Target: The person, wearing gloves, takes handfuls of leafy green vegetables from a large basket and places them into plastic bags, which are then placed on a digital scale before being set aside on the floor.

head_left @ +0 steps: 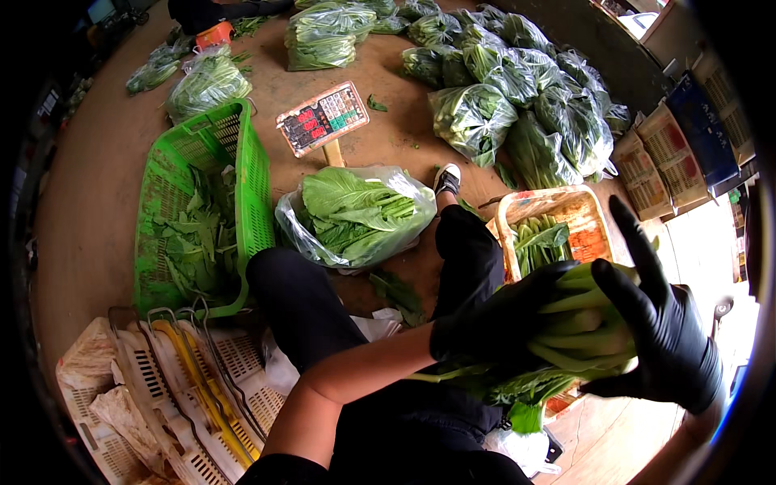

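Note:
A bunch of leafy greens [594, 327] lies sideways above my right leg, its pale stalk ends turned to the right. My left hand [505, 319], in a black glove, is closed around the leafy side; the greens hide some of its fingers. At the stalk ends my right hand [659, 327], also gloved in black, is open with its fingers spread. Whether its palm touches the stalks, I cannot tell. Just beyond the bunch, a dirty cream crate [558, 196] holds more green stalks [540, 242]. In front of me an opened clear bag [416, 202] holds large green leaves [356, 206].
Behind the bag stands a scale display [322, 119] with red digits. A green crate [257, 170] with loose leaves is at left, above stacked cream crates [194, 404]. Several filled bags of greens [517, 89] crowd the far right. Another person's dark-clothed leg [202, 12] shows at the top.

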The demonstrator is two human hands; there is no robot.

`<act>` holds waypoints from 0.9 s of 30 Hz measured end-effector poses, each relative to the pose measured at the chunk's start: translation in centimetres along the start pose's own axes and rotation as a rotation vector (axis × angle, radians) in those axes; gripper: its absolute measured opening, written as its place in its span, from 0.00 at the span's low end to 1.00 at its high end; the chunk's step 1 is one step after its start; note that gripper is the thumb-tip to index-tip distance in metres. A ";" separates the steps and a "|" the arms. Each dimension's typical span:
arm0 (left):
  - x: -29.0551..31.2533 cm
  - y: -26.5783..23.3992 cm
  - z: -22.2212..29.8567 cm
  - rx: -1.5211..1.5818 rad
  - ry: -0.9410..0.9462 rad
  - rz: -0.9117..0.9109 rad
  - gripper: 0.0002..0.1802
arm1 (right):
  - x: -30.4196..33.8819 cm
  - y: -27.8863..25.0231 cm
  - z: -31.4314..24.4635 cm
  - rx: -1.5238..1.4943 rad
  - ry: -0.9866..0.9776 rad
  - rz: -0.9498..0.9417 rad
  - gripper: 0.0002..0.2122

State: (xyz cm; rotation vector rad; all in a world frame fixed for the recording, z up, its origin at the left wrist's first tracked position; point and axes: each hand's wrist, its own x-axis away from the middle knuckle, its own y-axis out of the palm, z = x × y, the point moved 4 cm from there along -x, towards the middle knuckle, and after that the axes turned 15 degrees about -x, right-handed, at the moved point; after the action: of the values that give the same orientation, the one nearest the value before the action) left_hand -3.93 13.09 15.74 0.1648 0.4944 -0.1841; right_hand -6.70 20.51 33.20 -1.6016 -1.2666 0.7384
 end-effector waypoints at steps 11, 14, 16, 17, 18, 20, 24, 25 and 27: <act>9.0 -2.3 -8.3 0.203 -0.410 0.042 0.54 | 1.5 9.5 10.8 -0.891 -0.109 0.396 0.60; 11.0 -5.2 -9.2 0.338 -0.572 0.104 0.56 | -1.0 12.8 12.5 -1.444 -0.070 0.450 0.47; 10.9 -5.3 -10.1 0.338 -0.648 0.105 0.56 | -1.3 13.1 13.3 -1.349 -0.049 0.531 0.31; 11.0 -5.6 -10.3 0.366 -0.664 0.119 0.56 | -1.3 12.9 13.6 -1.260 -0.015 0.520 0.26; 10.9 -5.7 -10.6 0.394 -0.678 0.135 0.55 | -1.3 12.5 13.8 -1.170 0.019 0.506 0.20; 11.2 -5.4 -11.1 0.389 -0.634 0.201 0.55 | -1.3 12.3 15.2 -0.804 -0.062 0.494 0.17; 12.9 -6.3 -13.4 0.407 -0.659 0.161 0.53 | -0.8 15.5 15.4 -1.404 -0.190 0.572 0.43; 12.8 -6.7 -13.3 0.304 -0.609 0.123 0.54 | -0.9 16.4 14.9 -1.617 -0.246 0.606 0.55; 12.2 -6.3 -12.5 0.135 -0.599 0.096 0.54 | -0.1 18.4 15.5 -1.677 -0.172 0.514 0.62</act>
State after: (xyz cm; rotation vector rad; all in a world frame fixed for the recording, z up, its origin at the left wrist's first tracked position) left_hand -0.40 7.89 -1.72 0.2534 -0.1222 -0.1629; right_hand -13.03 24.43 10.38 -3.3132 -1.7029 -0.1300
